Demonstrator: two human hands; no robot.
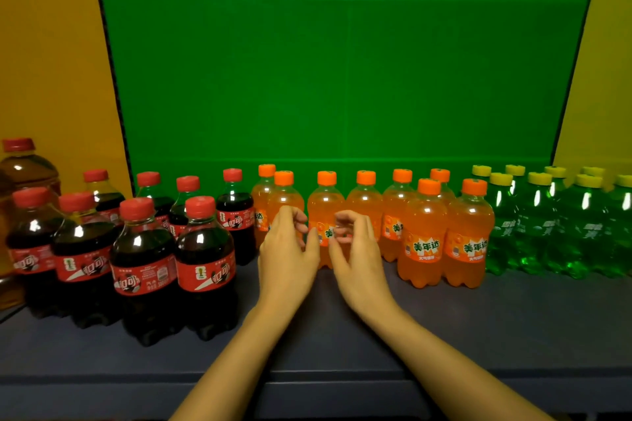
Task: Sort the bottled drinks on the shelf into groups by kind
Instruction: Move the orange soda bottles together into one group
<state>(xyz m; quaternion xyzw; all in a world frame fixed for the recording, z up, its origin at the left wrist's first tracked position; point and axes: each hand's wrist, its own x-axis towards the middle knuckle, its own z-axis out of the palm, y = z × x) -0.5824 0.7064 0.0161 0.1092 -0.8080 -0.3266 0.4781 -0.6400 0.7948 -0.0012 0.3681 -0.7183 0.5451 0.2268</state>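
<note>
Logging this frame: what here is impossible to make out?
- Head view: whether the left hand or right hand touches the orange bottle between them; their curled fingers are blurred and overlap it.
- Head view: green bottles, count unknown; the right edge cuts the group.
- Head view: large amber bottle, cut by the left edge, its base hidden behind cola bottles.

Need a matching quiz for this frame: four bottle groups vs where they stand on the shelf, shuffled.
Things:
1. cola bottles
2. orange soda bottles
3. green bottles
4. large amber bottle

Places:
a. right end of the shelf
b. far left edge, behind the colas
c. middle
d. left part, beside the orange group

Pairs: 1-d, 2-c, 3-a, 4-b
</note>
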